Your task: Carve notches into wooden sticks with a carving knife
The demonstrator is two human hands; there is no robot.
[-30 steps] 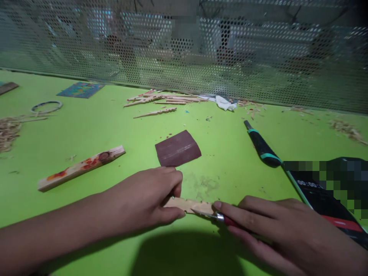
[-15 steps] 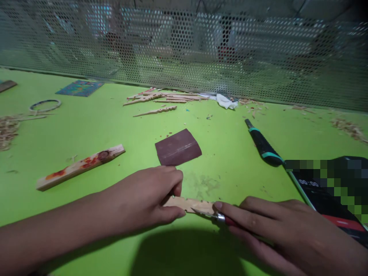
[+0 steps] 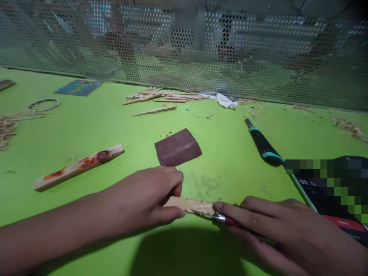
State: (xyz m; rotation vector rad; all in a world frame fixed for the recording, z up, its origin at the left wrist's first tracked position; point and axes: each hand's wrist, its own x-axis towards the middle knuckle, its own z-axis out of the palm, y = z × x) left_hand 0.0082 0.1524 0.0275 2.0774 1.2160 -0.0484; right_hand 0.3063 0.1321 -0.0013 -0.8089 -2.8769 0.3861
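On the near side of the sandpaper (image 3: 178, 147), the left hand (image 3: 156, 191) pinches a notched wood strip (image 3: 197, 204) while the right hand (image 3: 276, 224) closes round a knife (image 3: 220, 217), tip at the strip's near edge. This looks like notch-cutting; the next stroke calls for light pressure, left thumb clear.

Seen against my left grip (image 3: 155, 194), the stained wood block (image 3: 79, 168) has slipped slightly further left in view, as have the ring (image 3: 43, 104) and the patterned card (image 3: 79, 87). Fewer white digits now show beside the pixelated patch on the phone (image 3: 342, 223).
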